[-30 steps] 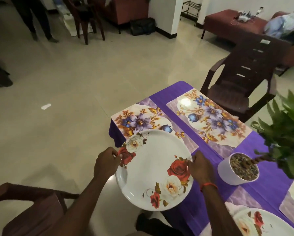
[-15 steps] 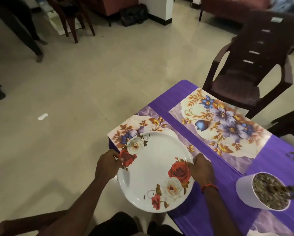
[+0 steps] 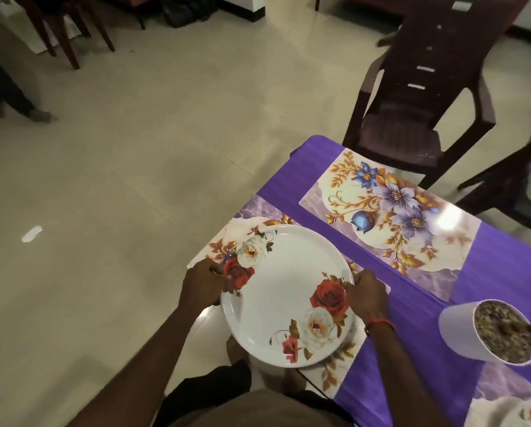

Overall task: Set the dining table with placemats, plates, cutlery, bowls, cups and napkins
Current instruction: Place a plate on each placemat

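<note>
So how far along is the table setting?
Done: near placemat and far placemat are laid; a second plate sits bottom right. In hand: left hand and right hand hold the plate over the near placemat. Left: far placemat's plate, plus cutlery, bowls, cups, napkins, none visible.

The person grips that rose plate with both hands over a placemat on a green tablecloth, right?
No: the head view shows a purple tablecloth. The left hand and right hand do grip the rose plate over a placemat.

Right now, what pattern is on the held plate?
The plate is white with red and cream roses, head view.
</note>
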